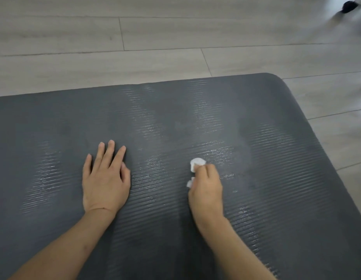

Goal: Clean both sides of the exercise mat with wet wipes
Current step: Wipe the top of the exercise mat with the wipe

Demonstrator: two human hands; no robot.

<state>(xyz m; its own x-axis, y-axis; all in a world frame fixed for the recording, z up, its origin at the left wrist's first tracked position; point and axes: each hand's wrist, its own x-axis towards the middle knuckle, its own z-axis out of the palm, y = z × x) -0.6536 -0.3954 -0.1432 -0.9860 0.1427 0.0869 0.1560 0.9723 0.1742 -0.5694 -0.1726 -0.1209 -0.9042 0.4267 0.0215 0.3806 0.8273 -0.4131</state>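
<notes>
A dark grey ribbed exercise mat lies flat on the floor and fills the lower part of the head view. Shiny wet streaks run across its ridges in several bands. My left hand rests flat on the mat with straight fingers, left of centre. My right hand grips a crumpled white wet wipe and holds it down on the mat, right of centre. Part of the wipe sticks out past my fingertips and at the thumb side.
Pale wood-look floor planks surround the mat beyond its far edge and its rounded far right corner. A blurred dark and white object sits at the top right corner of the view.
</notes>
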